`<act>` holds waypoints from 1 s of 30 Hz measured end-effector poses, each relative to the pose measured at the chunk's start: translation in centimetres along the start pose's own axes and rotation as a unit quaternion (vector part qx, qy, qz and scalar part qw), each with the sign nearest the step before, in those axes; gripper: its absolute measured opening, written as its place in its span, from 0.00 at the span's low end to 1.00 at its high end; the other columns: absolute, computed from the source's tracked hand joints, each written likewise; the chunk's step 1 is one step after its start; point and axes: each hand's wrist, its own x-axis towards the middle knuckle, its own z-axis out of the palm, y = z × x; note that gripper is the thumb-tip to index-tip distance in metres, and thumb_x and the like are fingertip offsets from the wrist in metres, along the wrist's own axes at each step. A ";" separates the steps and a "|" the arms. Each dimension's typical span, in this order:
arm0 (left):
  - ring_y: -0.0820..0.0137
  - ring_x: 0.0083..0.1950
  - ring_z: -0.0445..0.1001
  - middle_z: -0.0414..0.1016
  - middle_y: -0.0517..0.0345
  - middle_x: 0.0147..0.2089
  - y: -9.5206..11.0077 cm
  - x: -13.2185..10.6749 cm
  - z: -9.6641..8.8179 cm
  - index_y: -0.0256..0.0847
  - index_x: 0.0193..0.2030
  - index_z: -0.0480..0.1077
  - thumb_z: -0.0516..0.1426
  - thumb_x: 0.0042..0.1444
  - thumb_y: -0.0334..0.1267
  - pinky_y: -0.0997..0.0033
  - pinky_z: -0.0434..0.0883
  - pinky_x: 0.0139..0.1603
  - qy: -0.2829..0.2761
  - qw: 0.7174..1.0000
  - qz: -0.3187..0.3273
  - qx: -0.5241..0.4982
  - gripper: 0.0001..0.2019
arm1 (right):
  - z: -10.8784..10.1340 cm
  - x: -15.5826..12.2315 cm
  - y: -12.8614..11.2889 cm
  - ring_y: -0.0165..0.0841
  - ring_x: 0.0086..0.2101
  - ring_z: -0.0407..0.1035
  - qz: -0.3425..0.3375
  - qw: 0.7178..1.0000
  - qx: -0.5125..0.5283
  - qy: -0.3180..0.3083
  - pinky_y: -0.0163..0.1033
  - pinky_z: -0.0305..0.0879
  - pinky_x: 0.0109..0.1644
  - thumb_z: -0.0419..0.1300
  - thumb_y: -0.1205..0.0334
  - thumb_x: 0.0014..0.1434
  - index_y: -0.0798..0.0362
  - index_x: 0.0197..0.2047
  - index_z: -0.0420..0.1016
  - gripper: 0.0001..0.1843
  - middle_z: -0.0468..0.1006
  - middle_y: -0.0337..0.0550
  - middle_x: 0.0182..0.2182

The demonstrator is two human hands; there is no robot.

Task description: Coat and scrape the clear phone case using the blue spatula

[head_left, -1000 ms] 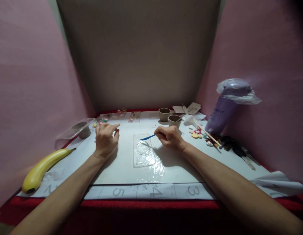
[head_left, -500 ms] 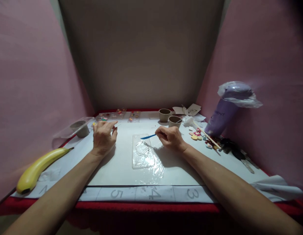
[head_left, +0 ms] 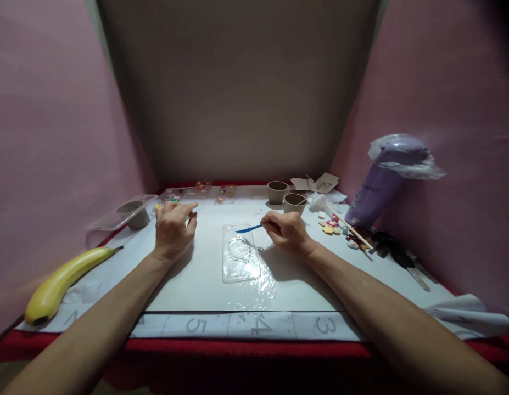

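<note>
My right hand is closed in a pinch on a thin blue plastic spatula, its tapered blade pointing left. Below the blade lies a clear phone case, flat on a sheet of crinkled clear film. A wavy bead of white paste runs over part of the case, and the blade hovers near its upper end. To the left, my left hand is held apart from the case, forefinger stretched out and thumb apart, with nothing visible in it.
Two brown cups stand at the back. Small charms, a wooden stick and a leaning purple bottle are on the right. A banana and a clear plastic tray lie left. Charm packs lie behind.
Almost nothing differs. Both hands and the blue spatula hold nearly the same place; the view has shifted very slightly.
</note>
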 end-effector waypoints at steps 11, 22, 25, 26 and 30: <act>0.57 0.44 0.70 0.78 0.53 0.34 -0.6 -0.3 -0.2 0.39 0.45 0.75 0.56 0.55 0.34 0.56 0.63 0.50 0.013 0.999 -0.016 -0.029 0.12 | 0.2 -0.1 -0.1 0.25 0.17 0.56 0.014 1.000 0.012 0.014 0.33 0.53 0.26 0.54 0.69 0.53 0.53 0.27 0.72 0.07 0.67 0.35 0.16; 0.57 0.43 0.70 0.78 0.54 0.34 -0.7 -0.2 -0.3 0.41 0.46 0.73 0.57 0.55 0.36 0.56 0.61 0.49 0.009 0.998 -0.053 -0.043 0.12 | 0.0 0.1 0.3 0.28 0.19 0.62 0.130 0.982 0.111 0.085 0.33 0.56 0.25 0.56 0.64 0.54 0.53 0.27 0.73 0.07 0.70 0.36 0.16; 0.57 0.44 0.70 0.78 0.53 0.34 -0.8 -0.1 -0.5 0.40 0.45 0.74 0.56 0.55 0.35 0.57 0.61 0.48 0.014 0.998 -0.056 -0.033 0.12 | 0.1 0.2 0.5 0.28 0.19 0.62 0.156 0.974 0.138 0.094 0.33 0.56 0.24 0.57 0.63 0.53 0.53 0.28 0.73 0.06 0.70 0.36 0.16; 0.57 0.44 0.70 0.77 0.53 0.34 -0.8 -0.1 -0.5 0.40 0.46 0.74 0.56 0.55 0.35 0.57 0.61 0.47 0.015 0.998 -0.057 -0.029 0.12 | 0.2 0.2 0.6 0.28 0.19 0.62 0.162 0.971 0.144 0.098 0.33 0.56 0.24 0.57 0.63 0.53 0.53 0.28 0.73 0.06 0.70 0.36 0.16; 0.56 0.45 0.71 0.78 0.52 0.35 -0.7 0.0 -0.6 0.40 0.46 0.74 0.56 0.55 0.34 0.57 0.60 0.47 0.008 0.997 -0.065 -0.028 0.13 | 0.3 0.2 0.5 0.28 0.19 0.61 0.170 0.967 0.156 0.112 0.33 0.56 0.23 0.57 0.62 0.53 0.54 0.28 0.73 0.06 0.70 0.36 0.17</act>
